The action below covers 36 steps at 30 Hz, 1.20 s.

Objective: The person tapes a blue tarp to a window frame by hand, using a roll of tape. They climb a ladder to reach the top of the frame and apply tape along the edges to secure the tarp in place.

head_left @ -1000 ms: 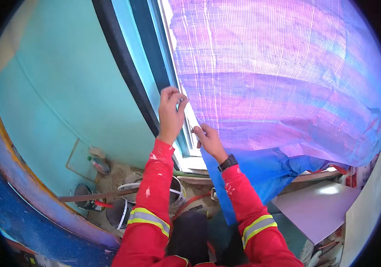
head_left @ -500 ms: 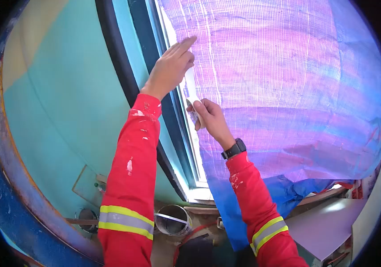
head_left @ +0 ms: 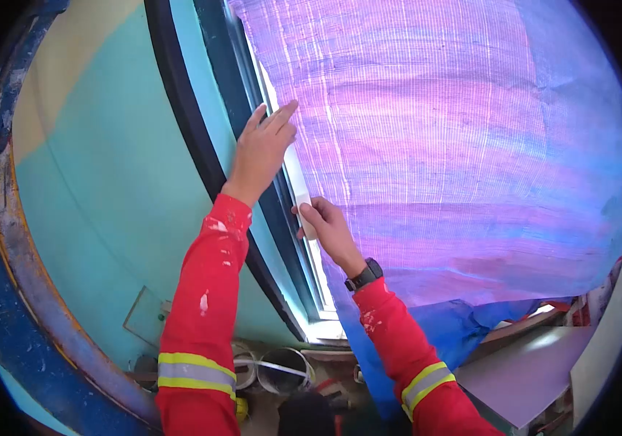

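A translucent blue and purple woven sheet (head_left: 434, 160) hangs over a bright window opening. Along its left edge runs a dark window frame (head_left: 235, 80). My left hand (head_left: 261, 152) lies with its fingers spread at the sheet's edge beside the frame, holding nothing. Lower down, my right hand (head_left: 329, 231) grips a roll of white tape (head_left: 308, 221) between thumb and fingers. A white strip (head_left: 294, 174) extends upward from the roll toward my left hand, along the edge of the sheet.
A turquoise wall (head_left: 122, 160) stands on the left, with a curved, paint-worn blue rim (head_left: 42, 283) beyond it. Below are a bucket (head_left: 284, 372) and, at the lower right, a flat grey panel (head_left: 529, 370). The sheet's loose lower part hangs near my right sleeve.
Both hands have moved down and slightly left in view, the right one still with the tape roll. My left fingers are spread wider. The camera view has also shifted a little.
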Motion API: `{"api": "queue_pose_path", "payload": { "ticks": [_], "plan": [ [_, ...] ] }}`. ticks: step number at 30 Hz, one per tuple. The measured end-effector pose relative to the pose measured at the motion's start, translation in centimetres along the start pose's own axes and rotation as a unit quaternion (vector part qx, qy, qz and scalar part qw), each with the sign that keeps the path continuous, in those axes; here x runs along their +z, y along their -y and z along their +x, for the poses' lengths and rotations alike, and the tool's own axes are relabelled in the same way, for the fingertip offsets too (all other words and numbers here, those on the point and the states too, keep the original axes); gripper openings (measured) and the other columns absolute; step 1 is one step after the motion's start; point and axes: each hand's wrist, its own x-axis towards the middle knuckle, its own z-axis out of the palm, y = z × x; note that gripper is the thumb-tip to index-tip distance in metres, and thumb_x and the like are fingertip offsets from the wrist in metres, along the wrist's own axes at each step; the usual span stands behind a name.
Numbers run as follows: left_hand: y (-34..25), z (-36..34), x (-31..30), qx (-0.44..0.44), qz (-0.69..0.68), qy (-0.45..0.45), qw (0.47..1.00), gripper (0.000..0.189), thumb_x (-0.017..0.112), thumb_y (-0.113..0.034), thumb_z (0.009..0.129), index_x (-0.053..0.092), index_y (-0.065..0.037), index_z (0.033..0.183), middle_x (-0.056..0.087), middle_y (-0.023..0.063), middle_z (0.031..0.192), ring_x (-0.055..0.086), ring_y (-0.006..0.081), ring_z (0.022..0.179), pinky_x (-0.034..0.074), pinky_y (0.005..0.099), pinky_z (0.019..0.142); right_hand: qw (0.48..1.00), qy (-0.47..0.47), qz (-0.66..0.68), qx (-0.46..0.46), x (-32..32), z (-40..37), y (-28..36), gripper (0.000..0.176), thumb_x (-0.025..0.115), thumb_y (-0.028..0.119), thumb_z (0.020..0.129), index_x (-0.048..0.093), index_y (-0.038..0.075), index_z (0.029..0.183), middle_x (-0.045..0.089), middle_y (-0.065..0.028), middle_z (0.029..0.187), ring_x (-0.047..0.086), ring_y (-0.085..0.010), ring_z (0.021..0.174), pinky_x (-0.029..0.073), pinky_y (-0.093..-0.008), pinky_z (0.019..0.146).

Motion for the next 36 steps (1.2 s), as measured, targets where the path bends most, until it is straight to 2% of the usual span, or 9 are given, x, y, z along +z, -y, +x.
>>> {"api": "queue_pose_path", "payload": {
  "ticks": [1,8,11,18,24,27,30,33,36],
  "plan": [
    [0.3,0.1,-0.1,0.0,-0.007,0.006,1.0,0.009,0.067,-0.013,0.086,0.063,-0.006,0.09,0.057,0.0043,0.136,0.059,0.0208,0.115,0.037,0.0426,0.11,1.0,-0.016,-0.006,-0.013,0.3,0.0,-0.1,0.041,0.06,0.036,0.096,0.063,-0.005,0.099,0.062,-0.0073,0.073,0.063,-0.0143,0.055,0.048,-0.029,0.053],
    [0.4,0.2,-0.5,0.014,0.019,0.005,1.0,0.01,0.07,-0.014,0.083,0.065,-0.01,0.09,0.057,0.0027,0.134,0.055,0.0203,0.12,0.036,0.0452,0.11,0.983,-0.115,-0.138,0.027,2.2,-0.2,1.9,0.046,0.062,0.036,0.094,0.062,-0.009,0.088,0.066,-0.0142,0.068,0.068,-0.0215,0.053,0.051,-0.0329,0.051],
    [0.4,0.0,0.1,0.015,0.042,-0.004,0.999,0.01,0.069,-0.015,0.084,0.065,-0.01,0.09,0.055,0.0028,0.135,0.053,0.0212,0.122,0.035,0.0456,0.11,0.982,-0.137,-0.106,0.07,3.3,0.1,2.7,0.044,0.061,0.033,0.094,0.062,-0.009,0.084,0.066,-0.0138,0.064,0.068,-0.0223,0.052,0.051,-0.0341,0.051],
    [0.4,-0.3,0.7,0.007,0.061,-0.012,0.998,0.01,0.07,-0.018,0.083,0.065,-0.013,0.09,0.053,0.0009,0.137,0.05,0.0199,0.126,0.032,0.0489,0.112,0.979,-0.087,-0.106,0.15,3.6,1.7,2.2,0.042,0.059,0.03,0.095,0.061,-0.012,0.089,0.067,-0.0174,0.068,0.069,-0.0251,0.056,0.055,-0.035,0.051],
    [-0.4,-0.5,0.5,-0.059,0.059,-0.035,0.996,0.009,0.073,-0.021,0.082,0.067,-0.019,0.088,0.053,-0.0073,0.136,0.048,0.0157,0.129,0.02,0.0641,0.112,0.961,-0.127,0.033,0.243,4.2,2.9,2.6,0.052,0.054,0.039,0.097,0.058,-0.012,0.095,0.067,-0.0195,0.071,0.067,-0.0282,0.053,0.052,-0.0381,0.048],
    [-0.2,-0.5,0.8,-0.065,0.049,-0.037,0.996,0.009,0.074,-0.022,0.081,0.067,-0.02,0.086,0.053,-0.0095,0.136,0.049,0.0148,0.128,0.015,0.0659,0.112,0.945,-0.144,0.048,0.289,4.3,3.8,2.8,0.058,0.05,0.049,0.097,0.056,-0.008,0.104,0.068,-0.0212,0.076,0.066,-0.0277,0.053,0.049,-0.0379,0.045],
    [-0.1,-0.5,1.0,-0.066,0.042,-0.046,0.996,0.008,0.074,-0.023,0.081,0.068,-0.021,0.085,0.053,-0.0102,0.135,0.049,0.0143,0.128,0.015,0.0647,0.113,0.938,-0.142,0.058,0.312,4.8,4.6,2.8,0.058,0.047,0.05,0.098,0.054,-0.006,0.109,0.068,-0.0205,0.076,0.066,-0.0281,0.054,0.049,-0.0387,0.045],
    [0.1,-0.5,1.3,-0.067,0.032,-0.06,0.995,0.007,0.074,-0.024,0.081,0.069,-0.022,0.086,0.054,-0.0107,0.135,0.049,0.0136,0.127,0.014,0.0641,0.113,0.933,-0.175,0.068,0.308,5.1,5.1,3.3,0.059,0.045,0.048,0.099,0.06,-0.009,0.102,0.068,-0.0198,0.073,0.066,-0.0266,0.052,0.047,-0.0375,0.042],
    [0.3,-0.6,1.6,-0.069,0.029,-0.065,0.995,0.007,0.074,-0.025,0.081,0.069,-0.022,0.086,0.054,-0.0115,0.135,0.049,0.0129,0.127,0.013,0.0634,0.114,0.93,-0.168,0.066,0.321,5.1,5.4,3.8,0.056,0.044,0.046,0.1,0.058,-0.007,0.107,0.069,-0.0193,0.074,0.066,-0.0266,0.052,0.047,-0.0381,0.044]
  ]
}}
